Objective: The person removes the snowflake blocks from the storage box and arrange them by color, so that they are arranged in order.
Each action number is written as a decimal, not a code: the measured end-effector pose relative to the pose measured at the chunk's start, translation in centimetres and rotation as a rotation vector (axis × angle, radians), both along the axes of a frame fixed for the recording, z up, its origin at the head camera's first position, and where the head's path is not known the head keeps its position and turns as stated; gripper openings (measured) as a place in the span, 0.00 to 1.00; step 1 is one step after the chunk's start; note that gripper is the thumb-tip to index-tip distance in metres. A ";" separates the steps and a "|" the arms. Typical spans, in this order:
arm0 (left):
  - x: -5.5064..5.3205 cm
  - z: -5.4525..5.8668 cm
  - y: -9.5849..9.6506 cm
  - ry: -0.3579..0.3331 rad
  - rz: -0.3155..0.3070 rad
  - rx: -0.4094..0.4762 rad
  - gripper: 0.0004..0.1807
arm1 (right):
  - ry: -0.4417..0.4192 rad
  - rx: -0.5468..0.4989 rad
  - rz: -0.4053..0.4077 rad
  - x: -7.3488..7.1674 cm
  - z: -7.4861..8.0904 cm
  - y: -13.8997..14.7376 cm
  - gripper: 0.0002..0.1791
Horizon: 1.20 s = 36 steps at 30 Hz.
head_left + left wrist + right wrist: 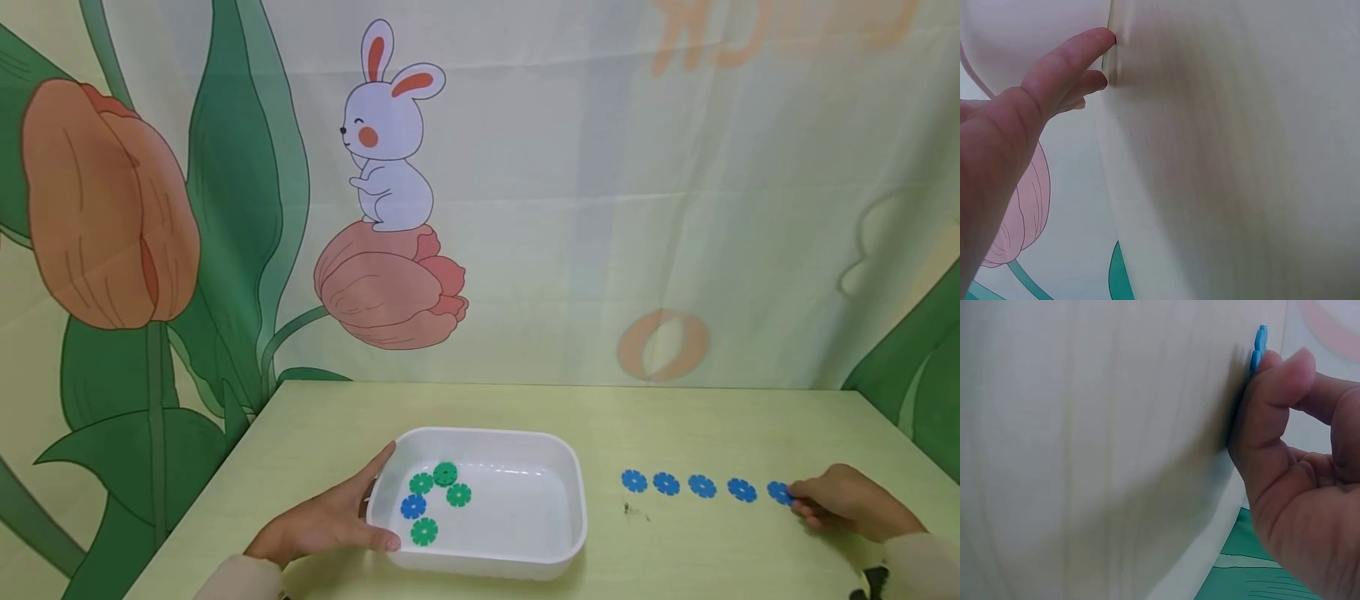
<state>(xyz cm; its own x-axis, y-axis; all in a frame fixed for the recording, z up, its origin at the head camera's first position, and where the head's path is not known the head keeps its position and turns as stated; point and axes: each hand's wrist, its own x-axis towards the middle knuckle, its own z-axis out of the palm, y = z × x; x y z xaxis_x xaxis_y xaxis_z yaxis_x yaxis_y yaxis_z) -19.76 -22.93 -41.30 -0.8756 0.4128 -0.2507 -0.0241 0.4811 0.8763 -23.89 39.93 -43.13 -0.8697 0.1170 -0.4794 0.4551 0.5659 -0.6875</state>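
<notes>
My right hand [851, 504] pinches a blue snowflake disc [780, 492] at the right end of a row on the table. In the right wrist view that disc [1259, 350] shows edge-on at the thumb and fingertip, close to the tabletop. Several matching blue discs [702, 486] lie leftward from it in a spaced line. My left hand [333, 521] holds the left end of a white tray [517, 558], thumb over the near corner and fingers along the outer side. Inside the tray lie several green discs [424, 532] and a blue one [413, 506].
The pale table [480, 406] ends at a printed curtain [540, 250] with a rabbit and tulips. Between the tray and the row, a small dark mark [628, 508] shows on the tabletop. The row runs to the right of the tray.
</notes>
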 end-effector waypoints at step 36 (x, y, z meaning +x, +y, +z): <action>0.0 0.0 -0.2 0.010 -0.010 -0.001 0.66 | 0.195 -0.116 0.278 -1.2 6.5 -8.6 0.18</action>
